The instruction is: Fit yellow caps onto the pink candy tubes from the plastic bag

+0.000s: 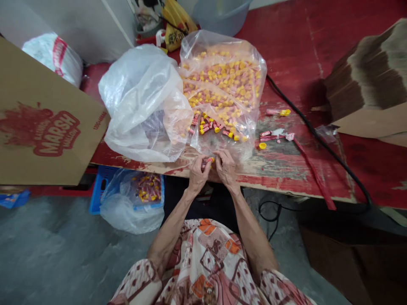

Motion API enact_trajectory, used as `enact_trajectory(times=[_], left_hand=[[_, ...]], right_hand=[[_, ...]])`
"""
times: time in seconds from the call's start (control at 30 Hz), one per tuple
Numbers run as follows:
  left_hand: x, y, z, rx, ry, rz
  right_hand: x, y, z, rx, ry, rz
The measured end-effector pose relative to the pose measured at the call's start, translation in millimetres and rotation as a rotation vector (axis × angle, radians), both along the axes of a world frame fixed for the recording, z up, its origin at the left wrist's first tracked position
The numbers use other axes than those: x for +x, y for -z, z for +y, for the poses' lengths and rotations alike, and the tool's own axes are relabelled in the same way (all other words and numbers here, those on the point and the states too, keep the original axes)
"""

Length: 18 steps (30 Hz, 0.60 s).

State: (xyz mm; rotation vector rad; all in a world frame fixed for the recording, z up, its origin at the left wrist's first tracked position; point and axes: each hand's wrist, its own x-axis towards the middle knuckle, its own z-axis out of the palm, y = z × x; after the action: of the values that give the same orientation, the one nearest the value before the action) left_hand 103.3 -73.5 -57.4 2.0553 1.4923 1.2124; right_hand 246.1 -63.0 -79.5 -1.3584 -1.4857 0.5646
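Observation:
My left hand (198,171) is closed around a small pink tube with a yellow cap (208,160), at the front edge of the table. Just to its right, my right hand (226,167) has its fingers bent together over the mouth of a clear plastic bag. Whatever is between those fingers is hidden. The clear bag (251,148) lies beyond both hands and holds many of the same pink tubes with yellow caps (222,84). Some loose tubes (206,124) show at its opening.
Left of it sits a crumpled white plastic bag (140,101), beside a cardboard box (51,123). Below is a blue basket (96,195) with bagged tubes. At right are tube scraps (278,133), a yellow cap (262,145), a black cable (305,118) and stacked cardboard (365,80).

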Motion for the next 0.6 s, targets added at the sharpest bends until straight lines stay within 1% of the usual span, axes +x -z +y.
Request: enact_trajectory(times=[0.27, 0.5, 0.6], left_hand=[[0.3, 3.0, 0.6, -0.007, -0.005, -0.036], [-0.5, 4.0, 1.1, 0.032, 0.006, -0.048], [-1.2, 4.5, 1.1, 0.023, 0.003, -0.043]], right_hand=[[-0.6, 0.6, 0.3, 0.011, 0.010, 0.002], [-0.1, 3.5, 0.8, 0.000, 0.004, 0.012], [0.2, 3.5, 0.8, -0.001, 0.002, 0.007]])
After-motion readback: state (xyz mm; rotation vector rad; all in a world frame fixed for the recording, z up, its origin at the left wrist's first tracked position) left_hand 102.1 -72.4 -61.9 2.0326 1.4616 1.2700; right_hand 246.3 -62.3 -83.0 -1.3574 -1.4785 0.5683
